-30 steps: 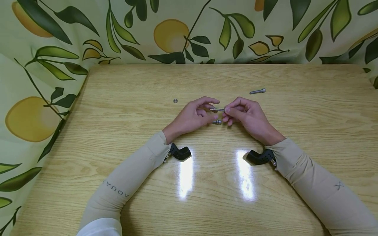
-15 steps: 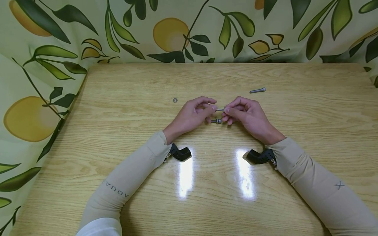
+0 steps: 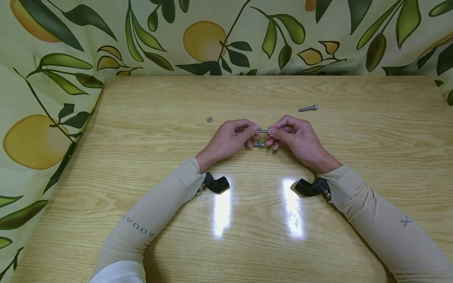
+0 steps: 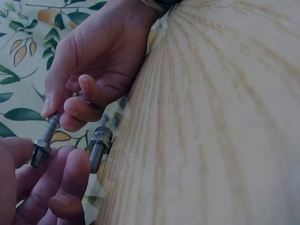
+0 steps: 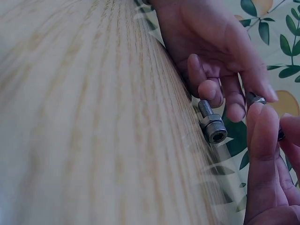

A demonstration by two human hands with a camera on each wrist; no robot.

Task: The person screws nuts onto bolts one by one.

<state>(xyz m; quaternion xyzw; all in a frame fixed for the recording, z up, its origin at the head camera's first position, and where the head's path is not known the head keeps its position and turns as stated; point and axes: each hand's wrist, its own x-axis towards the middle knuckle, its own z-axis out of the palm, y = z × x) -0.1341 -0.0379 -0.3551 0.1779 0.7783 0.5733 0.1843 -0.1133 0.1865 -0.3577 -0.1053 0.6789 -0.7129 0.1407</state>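
Between my fingers and thumb, my right hand (image 3: 297,139) pinches a socket-head bolt (image 3: 263,131) at its head, holding it sideways above the table. My left hand (image 3: 228,137) has its thumb and a finger at the hex nut (image 4: 42,148) threaded near the bolt's tip. Part of the nut is hidden by those fingers in the head view. Just below the held bolt, a second socket-head bolt (image 5: 215,130) with a nut on it lies on the table. The left hand's lower fingers are close to its threaded end.
On the wood-grain table (image 3: 262,220), a loose hex nut (image 3: 209,120) lies at the back left. A third bolt (image 3: 308,108) lies behind the right hand. A patterned cloth (image 3: 240,35) hangs along the back and left edges. Both wrists carry black camera mounts (image 3: 216,184).
The left thumb has moved up from beside the lying bolt to the held bolt's nut, and the left forefinger has curled in. The right hand has stayed in place.
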